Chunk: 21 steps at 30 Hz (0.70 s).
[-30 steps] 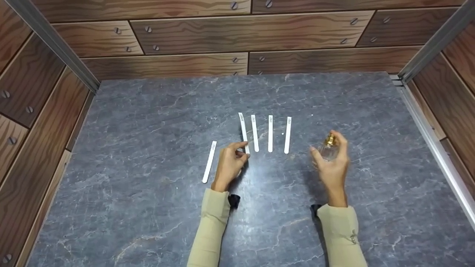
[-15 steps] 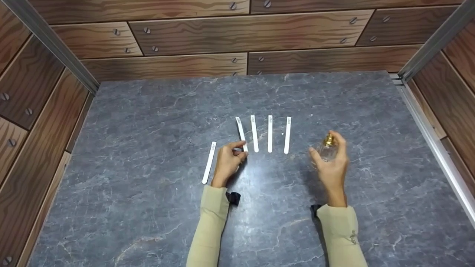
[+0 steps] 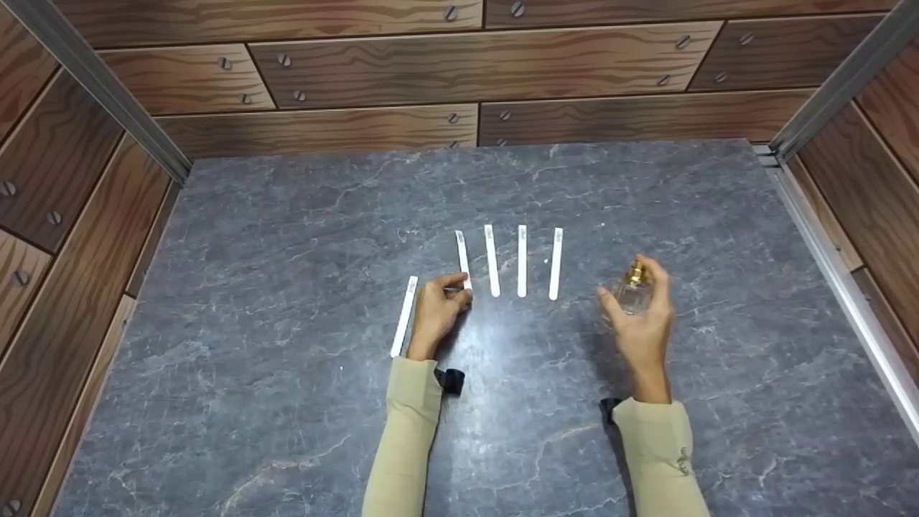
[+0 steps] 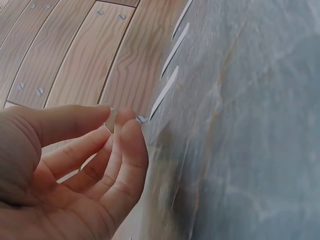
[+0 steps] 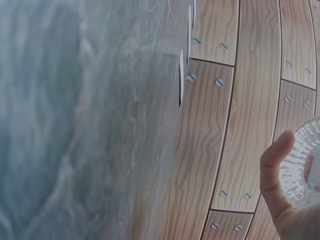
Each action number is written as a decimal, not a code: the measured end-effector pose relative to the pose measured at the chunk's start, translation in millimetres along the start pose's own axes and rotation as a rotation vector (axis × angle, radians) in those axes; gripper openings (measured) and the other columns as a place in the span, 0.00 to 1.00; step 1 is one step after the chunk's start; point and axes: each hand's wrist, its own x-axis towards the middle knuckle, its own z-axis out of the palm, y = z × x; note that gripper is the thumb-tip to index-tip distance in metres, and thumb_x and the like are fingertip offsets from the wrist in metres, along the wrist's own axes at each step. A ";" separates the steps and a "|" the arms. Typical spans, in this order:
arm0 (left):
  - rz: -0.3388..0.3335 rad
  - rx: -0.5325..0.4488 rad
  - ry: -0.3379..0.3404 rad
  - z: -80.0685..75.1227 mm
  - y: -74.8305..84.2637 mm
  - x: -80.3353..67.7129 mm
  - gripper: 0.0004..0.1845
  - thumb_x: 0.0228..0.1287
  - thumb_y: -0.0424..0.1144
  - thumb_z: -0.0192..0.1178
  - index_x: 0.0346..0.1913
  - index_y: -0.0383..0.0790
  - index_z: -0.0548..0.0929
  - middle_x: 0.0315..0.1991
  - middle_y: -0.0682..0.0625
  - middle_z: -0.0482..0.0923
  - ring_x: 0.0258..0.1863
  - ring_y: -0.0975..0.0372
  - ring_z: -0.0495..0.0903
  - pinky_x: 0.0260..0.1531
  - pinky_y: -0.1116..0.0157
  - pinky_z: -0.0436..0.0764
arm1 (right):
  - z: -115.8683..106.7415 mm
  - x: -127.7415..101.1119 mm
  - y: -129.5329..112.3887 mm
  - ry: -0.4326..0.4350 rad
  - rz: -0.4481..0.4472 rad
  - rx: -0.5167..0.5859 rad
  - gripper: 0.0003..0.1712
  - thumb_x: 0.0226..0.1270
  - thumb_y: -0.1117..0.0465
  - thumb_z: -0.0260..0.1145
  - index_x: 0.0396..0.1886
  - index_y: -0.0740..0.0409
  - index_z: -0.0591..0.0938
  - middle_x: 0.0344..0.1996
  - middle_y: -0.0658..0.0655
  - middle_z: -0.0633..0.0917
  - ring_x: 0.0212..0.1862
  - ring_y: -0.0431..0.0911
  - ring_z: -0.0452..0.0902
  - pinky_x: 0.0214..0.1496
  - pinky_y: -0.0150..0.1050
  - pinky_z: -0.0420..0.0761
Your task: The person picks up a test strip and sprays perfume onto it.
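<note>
My left hand (image 3: 436, 310) pinches the lower end of a white perfume test strip (image 3: 462, 253) between thumb and fingers. In the left wrist view the strip's rounded end (image 4: 110, 122) shows at the thumb tip. Just left of that hand lies another white test strip (image 3: 405, 316). To its right, three more strips lie side by side: one strip (image 3: 492, 260), a middle strip (image 3: 522, 260) and a right-hand strip (image 3: 556, 263). My right hand (image 3: 644, 323) grips a clear glass perfume bottle (image 3: 632, 297) with a gold spray top, forefinger at the sprayer. Ridged glass (image 5: 295, 177) shows in the right wrist view.
All this is over a grey marbled tabletop (image 3: 287, 402). Wood-patterned walls (image 3: 373, 72) close off the back and both sides, with a metal rail (image 3: 854, 309) along the right edge. Each wrist wears a black camera mount (image 3: 452, 382).
My left hand has shifted slightly left, drawing the pinched strip away from the row; its far end is lower in view. The right hand and bottle have stayed nearly still.
</note>
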 end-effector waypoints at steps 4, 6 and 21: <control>-0.016 -0.033 0.018 1.7 -0.3 2.7 0.15 0.63 0.20 0.60 0.53 0.20 0.83 0.39 0.36 0.84 0.28 0.59 0.85 0.30 0.68 0.85 | 0.2 1.7 -21.9 0.002 -0.027 0.016 0.35 0.48 0.86 0.70 0.59 0.79 0.71 0.43 0.44 0.78 0.45 0.35 0.74 0.50 0.27 0.73; -0.031 -0.040 0.036 1.8 -0.3 3.3 0.15 0.64 0.20 0.59 0.53 0.21 0.83 0.36 0.37 0.84 0.26 0.60 0.84 0.28 0.69 0.85 | 0.3 2.4 -31.0 -0.002 -0.040 0.020 0.34 0.48 0.87 0.70 0.58 0.81 0.71 0.43 0.44 0.78 0.44 0.35 0.74 0.49 0.27 0.73; -0.059 0.044 0.083 -9.7 -0.9 -6.5 0.14 0.63 0.20 0.56 0.50 0.23 0.84 0.24 0.42 0.84 0.15 0.66 0.77 0.16 0.74 0.77 | 2.0 1.6 -36.3 -0.017 -0.060 0.007 0.34 0.49 0.86 0.70 0.58 0.78 0.72 0.41 0.44 0.77 0.39 0.37 0.74 0.41 0.24 0.74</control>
